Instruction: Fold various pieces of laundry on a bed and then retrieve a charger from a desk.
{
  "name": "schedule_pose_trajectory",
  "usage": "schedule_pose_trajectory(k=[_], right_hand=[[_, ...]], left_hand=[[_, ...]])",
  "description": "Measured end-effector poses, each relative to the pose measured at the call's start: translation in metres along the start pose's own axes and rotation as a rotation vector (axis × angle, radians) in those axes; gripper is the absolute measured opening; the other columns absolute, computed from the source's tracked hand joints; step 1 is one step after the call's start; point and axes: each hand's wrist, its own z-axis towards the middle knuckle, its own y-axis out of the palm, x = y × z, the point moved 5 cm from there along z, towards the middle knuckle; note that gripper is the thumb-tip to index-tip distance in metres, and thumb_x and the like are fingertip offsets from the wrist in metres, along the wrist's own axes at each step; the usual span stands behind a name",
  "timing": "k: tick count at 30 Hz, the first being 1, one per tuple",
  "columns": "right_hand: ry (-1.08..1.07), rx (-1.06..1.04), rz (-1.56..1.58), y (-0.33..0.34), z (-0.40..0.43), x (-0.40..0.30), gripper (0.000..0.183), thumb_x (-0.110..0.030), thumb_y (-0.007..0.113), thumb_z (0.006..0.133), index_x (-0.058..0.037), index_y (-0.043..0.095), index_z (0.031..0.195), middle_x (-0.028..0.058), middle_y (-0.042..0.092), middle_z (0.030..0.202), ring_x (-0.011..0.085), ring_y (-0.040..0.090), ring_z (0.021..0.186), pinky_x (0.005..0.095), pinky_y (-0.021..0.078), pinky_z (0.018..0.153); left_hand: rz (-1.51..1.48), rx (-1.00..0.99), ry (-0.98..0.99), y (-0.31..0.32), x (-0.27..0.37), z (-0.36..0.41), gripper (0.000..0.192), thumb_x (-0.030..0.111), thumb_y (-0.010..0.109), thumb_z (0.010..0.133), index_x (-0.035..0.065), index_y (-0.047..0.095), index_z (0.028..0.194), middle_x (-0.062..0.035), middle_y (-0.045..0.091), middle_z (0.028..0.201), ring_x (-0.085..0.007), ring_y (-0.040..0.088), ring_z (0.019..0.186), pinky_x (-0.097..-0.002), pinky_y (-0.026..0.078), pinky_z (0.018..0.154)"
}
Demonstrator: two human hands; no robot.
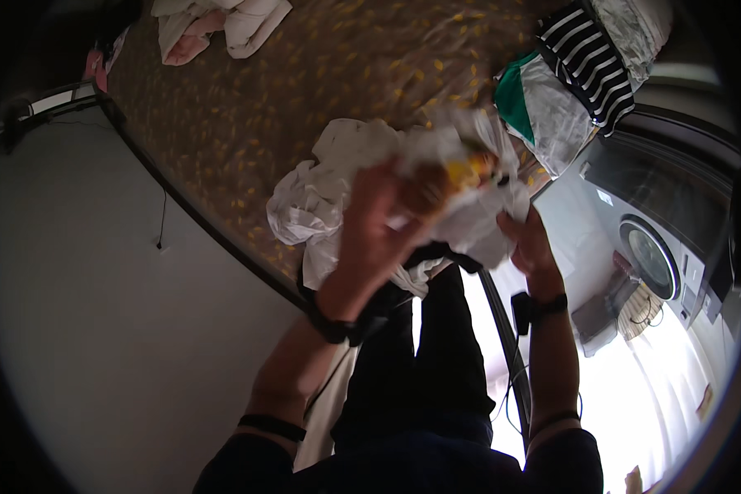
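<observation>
A white garment with a blurred orange and yellow print (466, 173) is spread between my hands above the bed's edge. My right hand (528, 241) grips its lower right part between thumb and fingers. My left hand (376, 222) is at the garment's left side, blurred by motion; whether its fingers hold the cloth cannot be told. Under and left of it lies a crumpled heap of white cloth (309, 204) on the brown bedspread with yellow leaf pattern (247, 129).
A striped black and white garment (593, 68) and a green and white one (549, 111) lie at the bed's right edge. White and pink cloth (222, 28) lies at the far side. A front-loading washing machine (649, 256) stands to the right, a pale wall (129, 309) to the left.
</observation>
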Motion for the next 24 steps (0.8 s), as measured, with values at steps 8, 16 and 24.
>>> schedule_pose_trajectory(k=[8, 16, 24], right_hand=[[-0.156, -0.176, -0.340, 0.095, 0.123, 0.008, 0.049, -0.026, 0.070, 0.093, 0.0025, 0.053, 0.129, 0.0015, 0.066, 0.106, 0.0115, 0.061, 0.089, 0.0277, 0.0494, 0.078], [-0.015, -0.205, -0.886, 0.027, 0.090, 0.186, 0.041, -0.037, 0.075, 0.084, -0.0023, 0.067, 0.105, 0.0128, 0.069, 0.094, 0.0226, 0.066, 0.087, 0.0368, 0.0525, 0.078], [-0.405, -0.122, -1.081, 0.137, -0.015, 0.127, 0.024, -0.019, 0.071, 0.081, -0.0020, 0.056, 0.088, 0.0143, 0.054, 0.086, 0.0334, 0.059, 0.078, 0.0420, 0.0477, 0.068]], left_hand=[[0.084, 0.320, -0.447, -0.112, -0.117, -0.037, 0.053, 0.021, 0.074, 0.089, 0.0021, 0.051, 0.133, -0.0156, 0.058, 0.124, -0.0252, 0.059, 0.112, -0.0368, 0.048, 0.097], [0.546, -0.180, -0.304, -0.044, -0.137, -0.174, 0.065, 0.030, 0.083, 0.073, 0.0061, 0.053, 0.126, -0.0193, 0.056, 0.122, -0.0397, 0.055, 0.113, -0.0486, 0.048, 0.092], [0.822, -0.120, -0.430, -0.080, -0.193, -0.239, 0.043, 0.011, 0.069, 0.085, 0.0073, 0.057, 0.126, -0.0166, 0.062, 0.117, -0.0348, 0.060, 0.108, -0.0456, 0.050, 0.089]])
